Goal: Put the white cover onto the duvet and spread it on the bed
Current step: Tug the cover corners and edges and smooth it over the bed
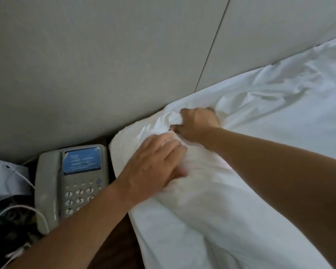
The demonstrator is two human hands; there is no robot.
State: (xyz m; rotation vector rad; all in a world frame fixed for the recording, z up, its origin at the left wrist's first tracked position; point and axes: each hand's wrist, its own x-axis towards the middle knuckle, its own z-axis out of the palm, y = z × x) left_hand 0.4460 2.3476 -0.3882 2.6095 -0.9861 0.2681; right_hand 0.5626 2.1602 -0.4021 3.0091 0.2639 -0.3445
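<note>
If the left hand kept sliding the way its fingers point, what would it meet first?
Probably the right hand, which grips a bunch of the white cover just beyond the left hand; depth is unclear, and only cover lies between them.

Telephone (72, 183) left of duvet (231, 191)

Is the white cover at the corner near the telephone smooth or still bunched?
Bunched: the right hand grips gathered folds of the white cover.

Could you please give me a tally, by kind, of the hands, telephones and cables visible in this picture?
Hands: 2, the left hand resting on the white fabric duvet cover and the right hand gripping it.
Telephones: 1, the grey push-button desk telephone.
Cables: 2, the thick white cable and the thin white cable.
Total: 5.
</note>
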